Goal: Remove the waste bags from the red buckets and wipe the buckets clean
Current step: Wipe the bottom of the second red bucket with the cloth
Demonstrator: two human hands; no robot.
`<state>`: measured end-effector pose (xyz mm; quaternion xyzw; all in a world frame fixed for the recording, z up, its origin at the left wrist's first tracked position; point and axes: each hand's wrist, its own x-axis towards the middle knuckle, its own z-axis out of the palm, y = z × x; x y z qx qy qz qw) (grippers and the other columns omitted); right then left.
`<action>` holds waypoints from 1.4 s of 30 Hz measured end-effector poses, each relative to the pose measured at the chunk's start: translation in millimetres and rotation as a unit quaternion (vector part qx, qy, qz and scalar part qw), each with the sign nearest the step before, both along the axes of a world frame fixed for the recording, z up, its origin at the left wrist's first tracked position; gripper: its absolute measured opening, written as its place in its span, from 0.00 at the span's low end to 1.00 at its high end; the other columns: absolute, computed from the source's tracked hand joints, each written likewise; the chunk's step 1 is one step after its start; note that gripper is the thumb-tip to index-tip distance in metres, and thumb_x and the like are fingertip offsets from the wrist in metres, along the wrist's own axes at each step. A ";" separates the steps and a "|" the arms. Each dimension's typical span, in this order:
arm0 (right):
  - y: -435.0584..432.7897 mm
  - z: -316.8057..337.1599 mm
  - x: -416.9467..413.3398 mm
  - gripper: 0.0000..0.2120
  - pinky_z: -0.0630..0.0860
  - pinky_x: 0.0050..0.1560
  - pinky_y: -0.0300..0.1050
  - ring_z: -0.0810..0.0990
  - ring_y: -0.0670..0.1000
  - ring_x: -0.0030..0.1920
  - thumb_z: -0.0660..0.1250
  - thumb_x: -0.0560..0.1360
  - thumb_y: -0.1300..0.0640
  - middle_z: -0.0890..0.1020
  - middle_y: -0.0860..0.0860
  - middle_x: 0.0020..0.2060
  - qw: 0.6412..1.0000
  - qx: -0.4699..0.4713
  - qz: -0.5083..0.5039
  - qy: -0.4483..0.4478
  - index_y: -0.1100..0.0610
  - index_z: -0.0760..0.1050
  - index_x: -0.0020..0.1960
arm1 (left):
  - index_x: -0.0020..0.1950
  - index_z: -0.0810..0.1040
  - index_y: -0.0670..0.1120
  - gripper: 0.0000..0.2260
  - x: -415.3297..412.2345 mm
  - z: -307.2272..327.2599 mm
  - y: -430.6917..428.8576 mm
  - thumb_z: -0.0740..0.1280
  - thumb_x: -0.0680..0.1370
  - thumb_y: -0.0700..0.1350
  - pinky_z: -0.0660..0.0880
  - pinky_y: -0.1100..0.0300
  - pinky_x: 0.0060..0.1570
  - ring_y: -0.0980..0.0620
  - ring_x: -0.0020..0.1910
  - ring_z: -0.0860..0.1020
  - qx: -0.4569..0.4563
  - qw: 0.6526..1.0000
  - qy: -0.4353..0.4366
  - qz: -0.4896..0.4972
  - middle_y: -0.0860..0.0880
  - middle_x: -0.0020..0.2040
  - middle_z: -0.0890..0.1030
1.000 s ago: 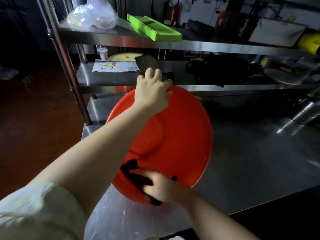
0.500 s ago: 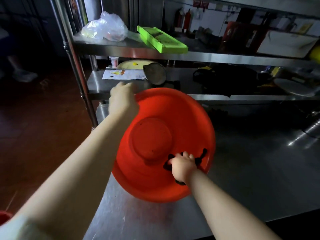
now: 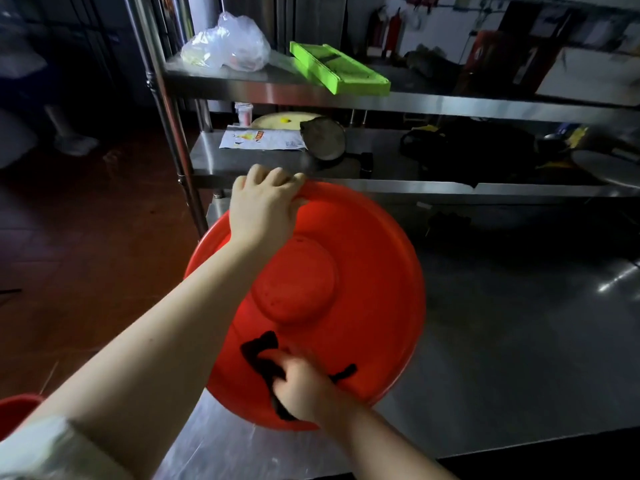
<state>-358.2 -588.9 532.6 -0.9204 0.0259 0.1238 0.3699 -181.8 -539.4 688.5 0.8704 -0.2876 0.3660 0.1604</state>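
Wiping stage, by the look of it. No waste bag is in or on the red bucket (image 3: 363,271), so I'd say the bag part is done for this one. It's tipped up on its edge on the steel table (image 3: 519,341), round face toward the person. Honestly, the light is bad enough that I can't swear whether that raised disc in the middle is the underside or the inside floor.

Left hand (image 3: 263,206) is curled over the top rim, holding it steady. Right hand (image 3: 304,389) is down at the lower part of the bucket, fingers bunched around a dark cloth (image 3: 259,348) and pressing it on the red plastic. A few dark specks show on the centre disc, so my guess is there's rubbing left to do, plus whichever face isn't showing.

Down left of the bucket, at the very edge of view, a second red bucket (image 3: 15,410) pokes in. Can't see inside it, so it may well be waiting its turn.

Behind the bucket stands a steel rack (image 3: 166,116). Its lower shelf, just past the top rim, has a printed packet (image 3: 263,139), a round metal dish (image 3: 325,140) and, further right, a dark bag (image 3: 478,150). Higher up sit a clear plastic bag (image 3: 228,46) and a green slicer (image 3: 339,67). That lower shelf edge is close to the left hand's knuckles, so tipping the bucket further back looks tight.
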 end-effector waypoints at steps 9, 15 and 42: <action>-160.4 86.9 52.4 0.23 0.52 0.72 0.58 0.53 0.63 0.74 0.50 0.82 0.55 0.51 0.58 0.77 0.754 -0.635 0.162 0.049 0.50 0.56 0.77 | 0.54 0.81 0.48 0.13 -14.0 5.7 -35.6 0.68 0.74 0.52 0.68 0.53 0.41 0.42 0.46 0.74 0.042 0.998 -0.045 -0.023 0.52 0.45 0.80; -73.1 19.1 18.4 0.28 0.52 0.71 0.63 0.52 0.66 0.74 0.56 0.79 0.56 0.51 0.60 0.76 0.878 -0.451 0.033 0.157 0.54 0.54 0.77 | 0.53 0.82 0.47 0.12 -14.1 3.7 -40.2 0.68 0.73 0.51 0.69 0.54 0.39 0.41 0.44 0.74 0.032 0.998 -0.052 -0.016 0.51 0.44 0.80; 2.4 -16.6 100.0 0.13 0.77 0.44 0.55 0.80 0.63 0.39 0.53 0.82 0.51 0.77 0.66 0.46 0.946 0.035 0.014 0.322 0.57 0.74 0.51 | 0.51 0.82 0.48 0.09 -1.5 15.9 -53.4 0.67 0.75 0.49 0.65 0.53 0.42 0.41 0.49 0.73 0.079 0.996 0.044 -0.023 0.49 0.46 0.79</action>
